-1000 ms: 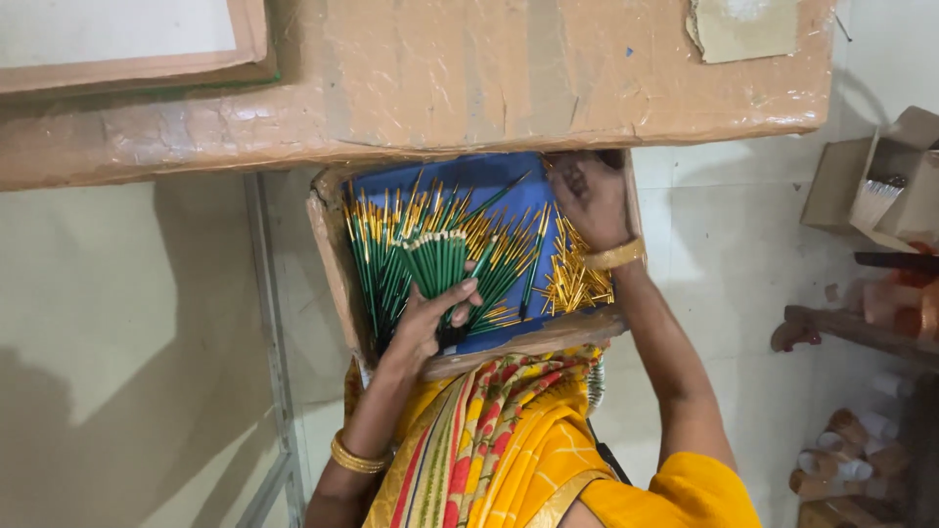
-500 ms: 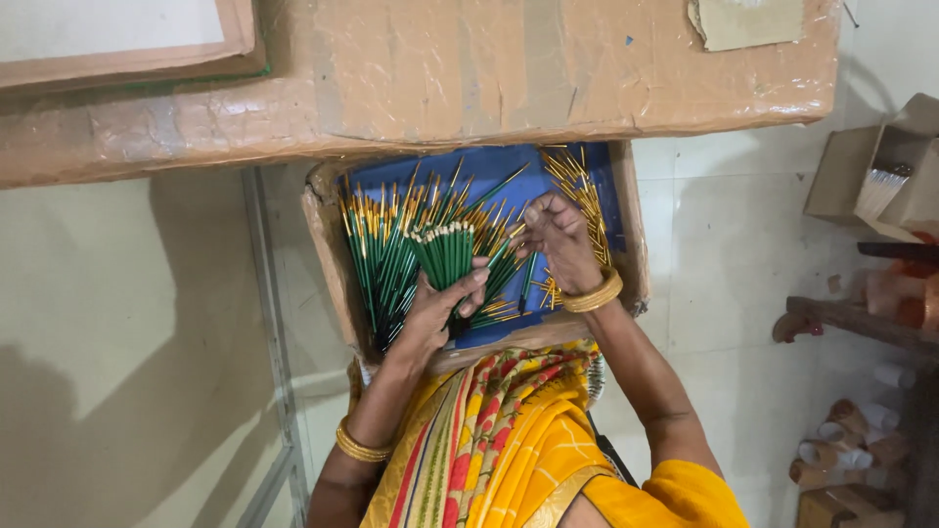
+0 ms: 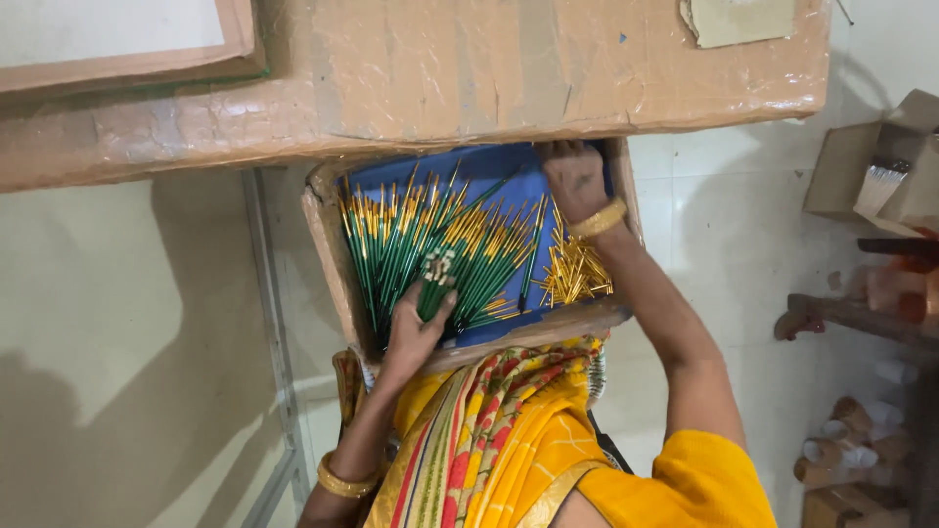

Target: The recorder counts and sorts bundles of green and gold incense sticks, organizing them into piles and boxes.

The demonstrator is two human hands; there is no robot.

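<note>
A cardboard tray (image 3: 328, 249) lined in blue rests on my lap, under the edge of a brown paper-covered table (image 3: 440, 68). It holds many thin green-handled brushes (image 3: 391, 244) with gold ferrules, fanned out, and a heap of loose gold ferrules (image 3: 577, 274) at the right. My left hand (image 3: 416, 332) grips a bunch of the green brushes near their white tips (image 3: 440, 266). My right hand (image 3: 575, 181), with a gold bangle on the wrist, lies at the tray's far right corner. Its fingers are curled and partly hidden by the table edge.
My yellow patterned garment (image 3: 509, 440) fills the near side. A metal table leg (image 3: 269, 323) stands at the left. At the right are an open cardboard box (image 3: 880, 166), a wooden shelf (image 3: 861, 318) and several paper rolls (image 3: 846, 445) on the pale tiled floor.
My right hand has moved from the brushes in the middle of the tray to its far right corner. My left hand has stayed on the bunch of green brushes.
</note>
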